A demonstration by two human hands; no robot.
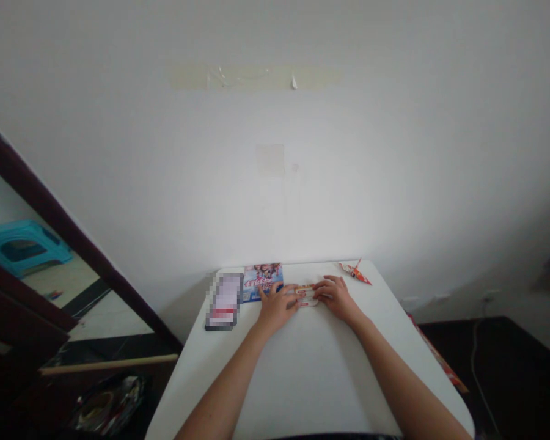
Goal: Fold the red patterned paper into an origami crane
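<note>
Forearms [220, 391], part-spread fingers [324, 292] on apparent paper [307, 296]

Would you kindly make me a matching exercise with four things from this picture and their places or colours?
1. Paper
2. Phone
3. Stool
4. Folded figure

A. bright blue
B. near the far right corner of the table
C. between left hand and right hand
D. at the table's left side

Pairs: 1-C, 2-D, 3-A, 4-B
</note>
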